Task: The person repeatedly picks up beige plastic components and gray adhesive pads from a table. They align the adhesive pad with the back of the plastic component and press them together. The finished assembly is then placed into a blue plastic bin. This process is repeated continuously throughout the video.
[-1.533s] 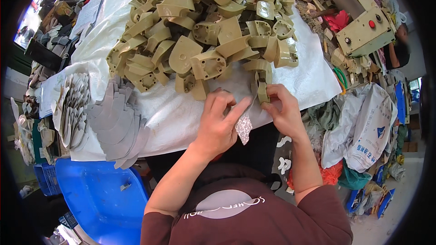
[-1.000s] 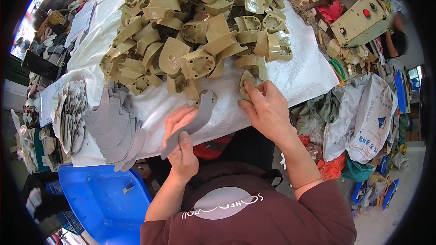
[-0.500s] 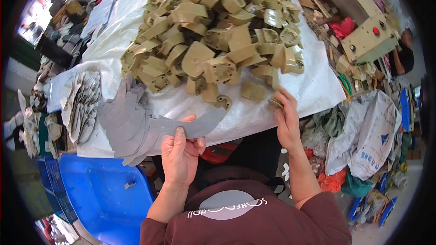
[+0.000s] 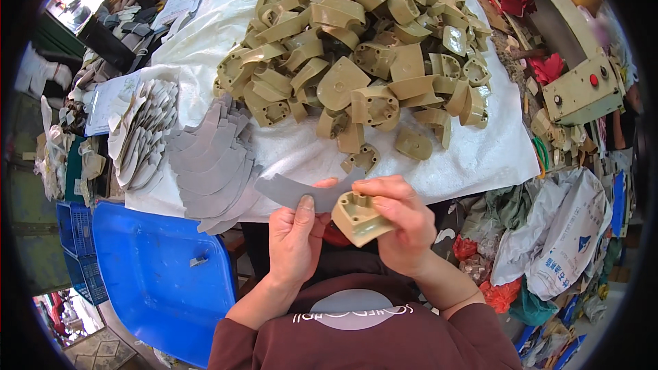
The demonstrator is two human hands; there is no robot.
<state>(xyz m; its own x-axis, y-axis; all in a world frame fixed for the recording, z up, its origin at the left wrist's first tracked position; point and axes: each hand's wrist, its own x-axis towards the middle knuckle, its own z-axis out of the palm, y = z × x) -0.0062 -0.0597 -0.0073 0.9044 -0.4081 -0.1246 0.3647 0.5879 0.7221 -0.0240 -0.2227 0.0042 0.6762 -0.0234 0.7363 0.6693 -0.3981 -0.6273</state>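
Observation:
Between thumb and fingers, my left hand point(image 4: 295, 236) pinches a thin curved grey strip point(image 4: 284, 192), its right end reaching toward my other hand. My right hand point(image 4: 408, 223) grips a tan plastic shoe heel point(image 4: 358, 218), with its hollow, holed side facing up. The heel is close beside the strip, partly in front of it; whether they touch I cannot tell. Just beyond them, a loose heel point(image 4: 362, 158) lies at the cloth's near edge, and another heel point(image 4: 413, 144) lies farther right. A large heap of similar heels point(image 4: 343, 83) rises behind.
Fanned grey strips point(image 4: 209, 157) lie left on the white cloth point(image 4: 500, 164), beside a stack of paler pieces point(image 4: 140, 127). A blue tub point(image 4: 161, 277) stands below at left. At right are a machine box with a red button point(image 4: 585, 90) and white sacks point(image 4: 558, 229).
My right hand has come from the table's right edge to the strip, and the heel in it now shows plainly. My left hand keeps hold of the strip. The whole view has shifted.

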